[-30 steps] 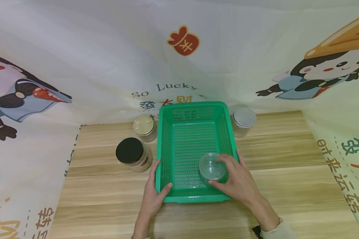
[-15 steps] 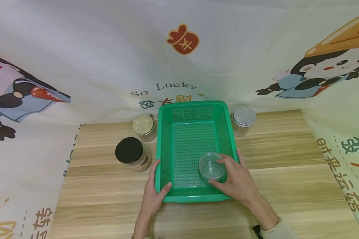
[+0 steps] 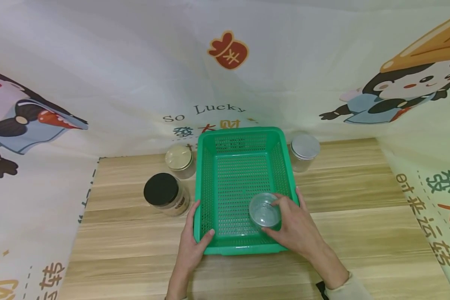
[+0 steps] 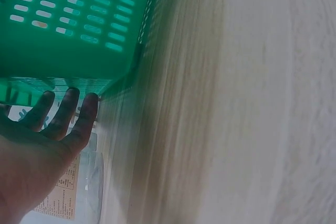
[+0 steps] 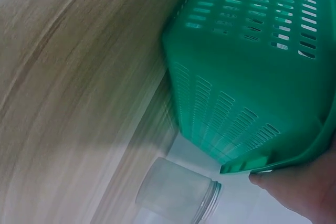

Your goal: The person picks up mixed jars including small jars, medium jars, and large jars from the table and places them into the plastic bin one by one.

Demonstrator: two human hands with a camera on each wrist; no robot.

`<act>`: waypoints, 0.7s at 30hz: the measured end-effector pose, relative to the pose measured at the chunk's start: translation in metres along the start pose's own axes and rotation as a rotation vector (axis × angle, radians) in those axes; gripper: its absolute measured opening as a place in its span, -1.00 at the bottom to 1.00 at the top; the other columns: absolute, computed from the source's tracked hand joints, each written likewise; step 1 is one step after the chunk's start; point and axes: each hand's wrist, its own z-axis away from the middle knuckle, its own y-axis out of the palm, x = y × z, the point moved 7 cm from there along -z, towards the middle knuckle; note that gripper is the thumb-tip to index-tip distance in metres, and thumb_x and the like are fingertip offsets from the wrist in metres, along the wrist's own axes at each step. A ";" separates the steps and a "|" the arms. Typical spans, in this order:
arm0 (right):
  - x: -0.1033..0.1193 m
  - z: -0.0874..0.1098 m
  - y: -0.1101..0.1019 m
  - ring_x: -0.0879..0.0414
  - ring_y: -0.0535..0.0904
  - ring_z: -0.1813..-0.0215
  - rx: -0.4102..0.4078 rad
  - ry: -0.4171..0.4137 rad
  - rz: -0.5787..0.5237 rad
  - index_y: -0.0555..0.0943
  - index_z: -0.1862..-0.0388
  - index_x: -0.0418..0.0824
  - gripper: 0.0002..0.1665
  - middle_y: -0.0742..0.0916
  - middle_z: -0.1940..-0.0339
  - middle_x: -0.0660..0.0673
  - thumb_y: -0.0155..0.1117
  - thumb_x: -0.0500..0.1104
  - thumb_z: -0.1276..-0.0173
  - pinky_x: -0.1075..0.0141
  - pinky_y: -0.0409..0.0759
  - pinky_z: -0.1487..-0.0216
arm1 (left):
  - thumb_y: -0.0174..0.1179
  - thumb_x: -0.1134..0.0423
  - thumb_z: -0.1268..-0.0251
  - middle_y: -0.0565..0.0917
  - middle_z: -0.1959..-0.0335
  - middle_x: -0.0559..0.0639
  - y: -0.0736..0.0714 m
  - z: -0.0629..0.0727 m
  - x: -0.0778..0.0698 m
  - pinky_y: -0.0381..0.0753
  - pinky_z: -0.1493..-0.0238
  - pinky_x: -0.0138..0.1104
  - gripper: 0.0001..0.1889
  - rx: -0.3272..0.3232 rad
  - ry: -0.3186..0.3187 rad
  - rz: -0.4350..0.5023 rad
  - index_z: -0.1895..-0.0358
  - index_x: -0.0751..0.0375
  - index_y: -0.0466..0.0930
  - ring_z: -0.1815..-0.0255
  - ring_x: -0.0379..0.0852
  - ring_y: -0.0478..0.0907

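A green perforated plastic basket [image 3: 243, 250] stands on the wooden table in the middle of the head view. My left hand [image 3: 190, 246] grips its near left side, thumb over the rim; in the left wrist view the fingers [image 4: 84, 121] reach along the outer wall. Over the basket's near right corner, my right hand [image 3: 299, 227] holds a round clear plastic container [image 3: 264, 210] between thumb and forefinger. Another finger of that hand lies outside the right rim. In the right wrist view, only part of the hand [image 5: 299, 187] shows at the basket's edge.
Left of the basket stand a jar with a black lid [image 3: 161, 188] and a smaller one with a gold lid [image 3: 178, 157]. A silver-lidded clear jar [image 3: 305, 146] stands at the back right. A printed cloth [image 3: 285, 62] closes off the table's back and sides.
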 end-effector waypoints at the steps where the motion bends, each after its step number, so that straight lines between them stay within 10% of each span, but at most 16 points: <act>1: 0.000 0.000 0.000 -0.12 0.63 -0.12 0.002 -0.002 0.005 0.41 0.03 -0.20 -0.15 0.68 -0.08 -0.28 0.71 0.07 0.20 -0.22 -0.05 -0.48 | 0.32 0.44 -0.20 0.21 -0.54 0.02 0.000 0.000 0.000 0.17 -0.39 0.08 -0.07 0.000 0.001 0.001 -0.57 -0.20 0.06 -0.47 0.05 0.21; 12: 0.000 0.000 0.001 -0.10 0.60 -0.14 0.012 -0.004 0.008 0.38 0.05 -0.18 -0.14 0.65 -0.10 -0.25 0.72 0.06 0.21 -0.26 -0.02 -0.45 | 0.32 0.43 -0.20 0.20 -0.54 0.03 0.000 0.000 -0.001 0.16 -0.36 -0.42 -0.07 0.000 0.016 -0.005 -0.57 -0.17 0.06 -0.47 0.05 0.21; 21: -0.001 0.001 0.000 -0.10 0.55 -0.20 -0.031 -0.028 -0.020 0.42 0.04 -0.22 -0.13 0.64 -0.09 -0.24 0.70 0.14 0.20 -0.25 -0.02 -0.46 | 0.32 0.44 -0.20 0.20 -0.54 0.04 0.000 0.000 -0.001 0.16 -0.36 -0.44 -0.07 -0.001 0.018 -0.011 -0.57 -0.15 0.06 -0.48 0.06 0.21</act>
